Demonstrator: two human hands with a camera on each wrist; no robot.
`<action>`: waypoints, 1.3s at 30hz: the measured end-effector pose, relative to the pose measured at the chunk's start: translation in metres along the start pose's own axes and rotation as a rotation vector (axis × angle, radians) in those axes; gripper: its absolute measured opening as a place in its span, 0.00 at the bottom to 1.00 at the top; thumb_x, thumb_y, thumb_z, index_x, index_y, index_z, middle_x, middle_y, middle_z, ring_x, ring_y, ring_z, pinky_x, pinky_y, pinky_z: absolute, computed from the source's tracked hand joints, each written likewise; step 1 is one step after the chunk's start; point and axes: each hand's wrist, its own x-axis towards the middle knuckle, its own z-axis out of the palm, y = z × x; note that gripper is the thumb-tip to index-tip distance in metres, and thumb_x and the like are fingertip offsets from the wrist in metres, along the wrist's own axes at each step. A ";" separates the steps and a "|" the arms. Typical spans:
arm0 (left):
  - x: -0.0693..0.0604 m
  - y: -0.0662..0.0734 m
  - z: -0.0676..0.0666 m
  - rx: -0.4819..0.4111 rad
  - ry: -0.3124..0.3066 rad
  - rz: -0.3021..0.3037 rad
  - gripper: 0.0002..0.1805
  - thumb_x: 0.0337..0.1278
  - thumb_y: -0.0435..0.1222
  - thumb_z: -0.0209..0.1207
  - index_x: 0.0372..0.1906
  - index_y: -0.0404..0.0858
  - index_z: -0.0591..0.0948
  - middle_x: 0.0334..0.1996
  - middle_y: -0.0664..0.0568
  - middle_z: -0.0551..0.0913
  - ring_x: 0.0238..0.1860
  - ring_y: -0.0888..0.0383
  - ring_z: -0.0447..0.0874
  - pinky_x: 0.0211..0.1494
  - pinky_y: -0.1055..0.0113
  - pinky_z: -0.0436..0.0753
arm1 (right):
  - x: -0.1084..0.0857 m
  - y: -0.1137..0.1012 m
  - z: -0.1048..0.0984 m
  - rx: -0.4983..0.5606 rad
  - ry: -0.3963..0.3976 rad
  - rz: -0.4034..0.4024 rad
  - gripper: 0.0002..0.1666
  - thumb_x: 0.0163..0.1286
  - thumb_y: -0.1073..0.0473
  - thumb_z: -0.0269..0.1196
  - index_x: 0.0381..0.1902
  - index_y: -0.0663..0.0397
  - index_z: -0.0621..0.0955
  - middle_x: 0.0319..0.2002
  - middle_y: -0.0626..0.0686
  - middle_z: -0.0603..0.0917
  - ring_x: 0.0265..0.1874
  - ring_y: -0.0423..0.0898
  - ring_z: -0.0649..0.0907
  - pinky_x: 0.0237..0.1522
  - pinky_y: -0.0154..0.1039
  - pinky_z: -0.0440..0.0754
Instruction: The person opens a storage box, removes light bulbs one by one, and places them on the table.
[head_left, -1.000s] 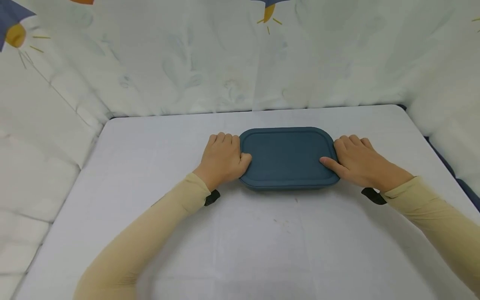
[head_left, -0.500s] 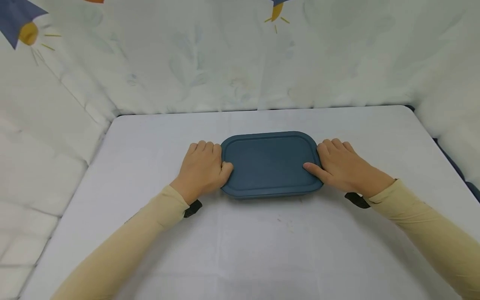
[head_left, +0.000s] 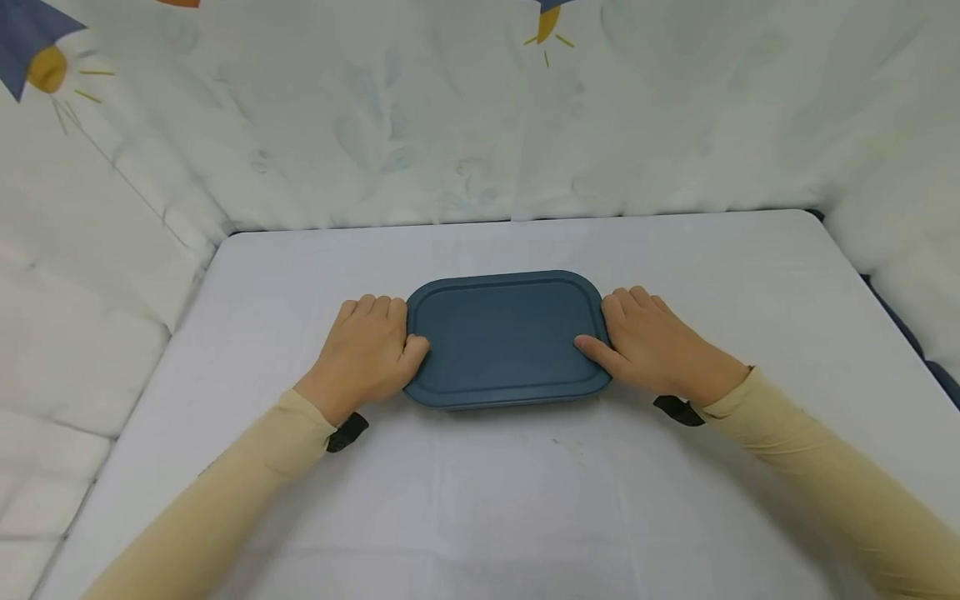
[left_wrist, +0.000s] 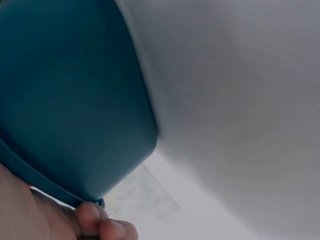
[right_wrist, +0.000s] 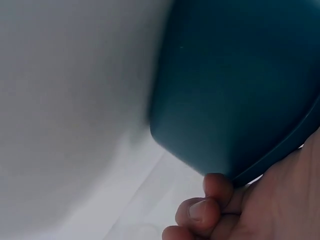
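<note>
A dark teal rectangular container with rounded corners and a rimmed lid (head_left: 506, 337) is in the middle of the head view. My left hand (head_left: 363, 354) grips its left end, thumb over the lid's edge. At the right end my right hand (head_left: 663, 346) holds the rim, its thumb lying on top of the lid. From below, the left wrist view shows the container's smooth side wall (left_wrist: 75, 95), with curled fingertips (left_wrist: 89, 215) by the rim. The right wrist view has the opposite wall (right_wrist: 235, 90) and curled fingers (right_wrist: 200, 210). Its inside is hidden by the lid.
A white cloth (head_left: 495, 517) covers the table, with faint brownish marks (head_left: 570, 450) in front of the container. White patterned curtains (head_left: 450, 108) hang behind the far edge and at both sides. A black wrist strap (head_left: 347, 433) shows under the left sleeve.
Both hands have moved the container left and a little toward me, keeping hold of its two ends. The head view has also shifted slightly.
</note>
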 end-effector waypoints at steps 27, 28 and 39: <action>-0.038 -0.056 -0.008 -0.017 0.038 0.022 0.08 0.60 0.37 0.43 0.27 0.39 0.64 0.23 0.50 0.66 0.31 0.51 0.63 0.48 0.52 0.64 | 0.021 -0.054 0.016 0.000 0.110 -0.126 0.30 0.76 0.38 0.53 0.29 0.59 0.67 0.24 0.51 0.65 0.27 0.48 0.65 0.38 0.39 0.64; -0.038 -0.057 -0.008 -0.016 0.044 0.029 0.08 0.60 0.37 0.43 0.27 0.39 0.64 0.23 0.50 0.66 0.31 0.50 0.64 0.47 0.53 0.63 | 0.021 -0.055 0.016 -0.001 0.116 -0.124 0.29 0.76 0.38 0.53 0.29 0.59 0.68 0.24 0.51 0.65 0.27 0.48 0.65 0.38 0.39 0.64; -0.032 -0.061 -0.005 -0.039 0.101 0.048 0.08 0.59 0.37 0.44 0.26 0.40 0.64 0.22 0.51 0.65 0.30 0.51 0.64 0.45 0.53 0.63 | 0.022 -0.057 0.015 0.053 0.078 -0.071 0.27 0.78 0.41 0.50 0.33 0.60 0.68 0.25 0.53 0.66 0.29 0.49 0.65 0.40 0.40 0.64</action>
